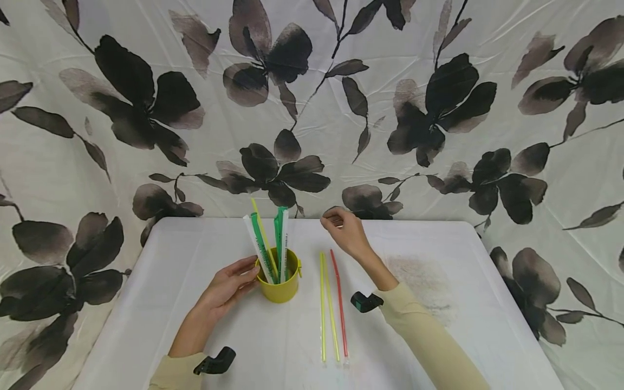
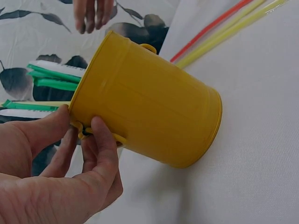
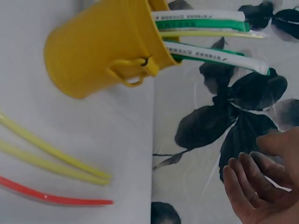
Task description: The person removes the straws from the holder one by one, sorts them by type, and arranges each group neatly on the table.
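A yellow bucket (image 1: 279, 292) stands on the table, holding several green and white wrapped straws (image 1: 283, 238) and one yellow straw (image 1: 263, 230). At its left side my left hand (image 1: 228, 287) pinches the rim and the small side handle (image 2: 86, 133) between thumb and fingers. My right hand (image 1: 343, 230) hovers near the table's far edge, to the right of the bucket, its fingers loosely curled around nothing. Below that hand lie two yellow straws (image 1: 323, 309) and a red straw (image 1: 340, 303), roughly parallel, in clear wrappers.
The white table (image 1: 234, 336) reaches back to a hanging cloth (image 1: 361, 179) with dark printed flowers. A brownish smudge (image 1: 424, 281) marks the tabletop on the right. Black wrist cameras (image 1: 365, 302) sit at both sleeves.
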`<state>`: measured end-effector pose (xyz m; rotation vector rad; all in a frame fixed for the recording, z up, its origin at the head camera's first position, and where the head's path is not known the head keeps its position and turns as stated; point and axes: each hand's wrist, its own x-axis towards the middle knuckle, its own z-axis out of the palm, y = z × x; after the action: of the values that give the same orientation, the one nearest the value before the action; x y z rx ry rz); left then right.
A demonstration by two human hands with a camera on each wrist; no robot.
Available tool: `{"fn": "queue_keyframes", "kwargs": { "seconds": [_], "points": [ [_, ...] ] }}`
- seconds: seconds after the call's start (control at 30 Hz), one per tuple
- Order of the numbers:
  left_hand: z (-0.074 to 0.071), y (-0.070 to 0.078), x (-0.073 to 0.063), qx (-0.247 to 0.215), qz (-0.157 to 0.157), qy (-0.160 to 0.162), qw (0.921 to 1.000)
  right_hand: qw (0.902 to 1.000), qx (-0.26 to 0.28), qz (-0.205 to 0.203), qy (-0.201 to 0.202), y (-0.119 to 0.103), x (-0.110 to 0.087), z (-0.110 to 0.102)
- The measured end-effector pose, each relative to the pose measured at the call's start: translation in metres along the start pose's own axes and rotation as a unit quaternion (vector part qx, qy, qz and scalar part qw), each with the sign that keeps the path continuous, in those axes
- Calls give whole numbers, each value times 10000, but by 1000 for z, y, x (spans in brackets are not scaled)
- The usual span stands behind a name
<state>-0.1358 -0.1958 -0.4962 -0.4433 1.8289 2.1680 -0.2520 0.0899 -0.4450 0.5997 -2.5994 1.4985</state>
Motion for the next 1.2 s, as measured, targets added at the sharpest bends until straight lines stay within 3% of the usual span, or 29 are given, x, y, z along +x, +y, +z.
{"fn": "queue_keyframes", "kwargs": {
  "seconds": [0.5, 0.77, 1.2],
  "points": [
    [-7, 1, 6, 29, 67, -131, 9999, 9987, 368, -353, -17, -32, 22, 18],
    [-9, 3, 10, 88, 61, -135, 9999, 9981, 304, -541, 52, -44, 32, 28],
    [-10, 4, 18, 62, 84, -237, 9997, 9950, 521, -843, -158, -59, 49, 42]
  ]
}}
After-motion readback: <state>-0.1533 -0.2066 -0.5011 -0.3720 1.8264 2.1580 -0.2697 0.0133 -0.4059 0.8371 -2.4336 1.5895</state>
